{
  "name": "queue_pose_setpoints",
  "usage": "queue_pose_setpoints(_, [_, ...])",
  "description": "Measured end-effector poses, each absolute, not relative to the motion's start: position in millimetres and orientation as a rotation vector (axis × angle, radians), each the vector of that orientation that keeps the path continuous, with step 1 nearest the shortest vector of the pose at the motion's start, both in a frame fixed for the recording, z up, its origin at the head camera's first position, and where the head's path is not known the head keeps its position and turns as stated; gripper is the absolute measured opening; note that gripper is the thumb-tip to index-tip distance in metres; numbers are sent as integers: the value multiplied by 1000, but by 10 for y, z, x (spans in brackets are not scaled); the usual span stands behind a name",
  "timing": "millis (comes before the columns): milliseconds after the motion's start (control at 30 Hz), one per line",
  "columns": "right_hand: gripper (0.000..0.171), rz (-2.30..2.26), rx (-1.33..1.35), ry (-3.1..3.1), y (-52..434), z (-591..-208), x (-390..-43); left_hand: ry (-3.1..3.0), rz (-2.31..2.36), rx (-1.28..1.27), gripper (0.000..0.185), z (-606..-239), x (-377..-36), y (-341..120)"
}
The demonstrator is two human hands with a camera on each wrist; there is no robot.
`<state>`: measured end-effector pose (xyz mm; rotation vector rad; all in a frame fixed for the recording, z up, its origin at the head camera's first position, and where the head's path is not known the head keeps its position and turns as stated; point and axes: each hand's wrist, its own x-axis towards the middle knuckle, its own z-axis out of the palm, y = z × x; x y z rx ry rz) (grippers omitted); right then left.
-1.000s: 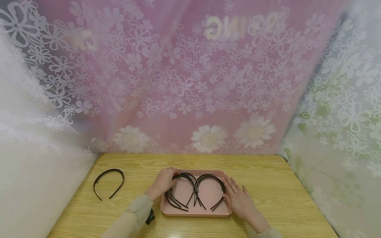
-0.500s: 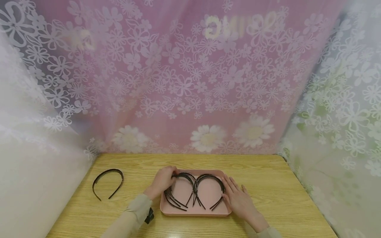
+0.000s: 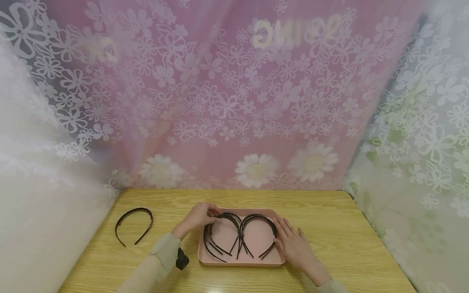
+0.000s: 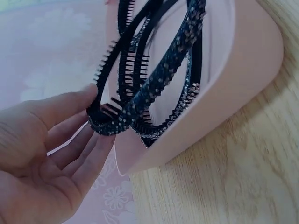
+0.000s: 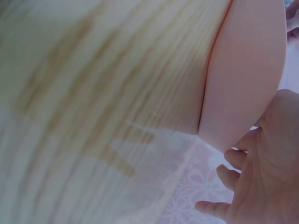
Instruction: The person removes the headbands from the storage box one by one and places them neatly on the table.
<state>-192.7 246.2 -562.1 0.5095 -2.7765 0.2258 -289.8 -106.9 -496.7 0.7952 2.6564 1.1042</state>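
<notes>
My left hand (image 3: pixel 196 218) pinches a black toothed headband (image 4: pixel 164 71) by the top of its arch, between thumb and fingertips. Glittery specks cover the band's outer side. In the left wrist view that arch is lifted above the rim of a pink tray (image 4: pixel 254 70), over other black headbands (image 4: pixel 128 79) lying inside. Two overlapping groups of headbands (image 3: pixel 258 217) fill the tray in the head view. My right hand (image 3: pixel 298 249) rests against the tray's right side with its fingers extended. From the right wrist, its fingers show beside the outer wall (image 5: pixel 243 70).
One more black headband (image 3: pixel 133 211) lies alone on the wooden table (image 3: pixel 340 228), to the left. A black device (image 3: pixel 181 259) sits at the left wrist. Flowered pink and white curtains (image 3: pixel 227 101) enclose the table at the back and sides.
My left hand has risen slightly and shifted a little left at the tray's upper left corner, and the outer left headband has shifted with it. My right hand has stayed in place.
</notes>
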Motion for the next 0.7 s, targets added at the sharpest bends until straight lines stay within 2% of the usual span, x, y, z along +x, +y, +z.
queue_pose_setpoints(700, [59, 286, 513, -2820, 2376, -5427, -1846, 2206, 1300, 709, 28, -4887, -2897, -1218])
